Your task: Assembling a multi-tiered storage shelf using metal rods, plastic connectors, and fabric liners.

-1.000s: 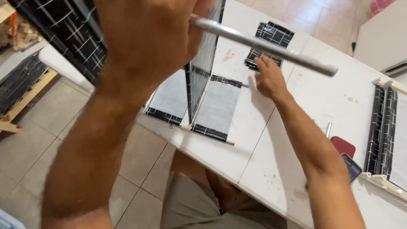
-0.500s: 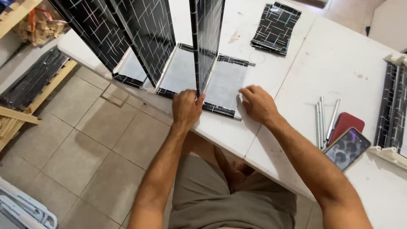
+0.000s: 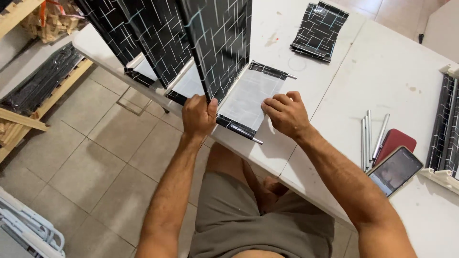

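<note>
My left hand point(image 3: 198, 114) is closed around the lower corner of an upright black fabric panel point(image 3: 220, 43) with thin white lines, at the near edge of the white table point(image 3: 382, 71). My right hand point(image 3: 286, 113) lies flat with fingers on a pale sheet point(image 3: 248, 98) that rests on the table; the sheet has black patterned strips at both ends and a metal rod sticking out. Two more black patterned panels point(image 3: 143, 36) stand upright to the left.
A folded stack of the black patterned fabric point(image 3: 319, 32) lies at the far side. Several metal rods point(image 3: 370, 136), a red case point(image 3: 394, 143) and a phone point(image 3: 394, 171) sit to the right. A white frame with patterned fabric point(image 3: 447, 129) is at the right edge. Wooden shelving point(image 3: 28, 114) stands on the left.
A second ago my left hand was raised close to the camera holding a metal rod; it has dropped to the panel's lower corner. My right hand moved nearer, onto the pale sheet.
</note>
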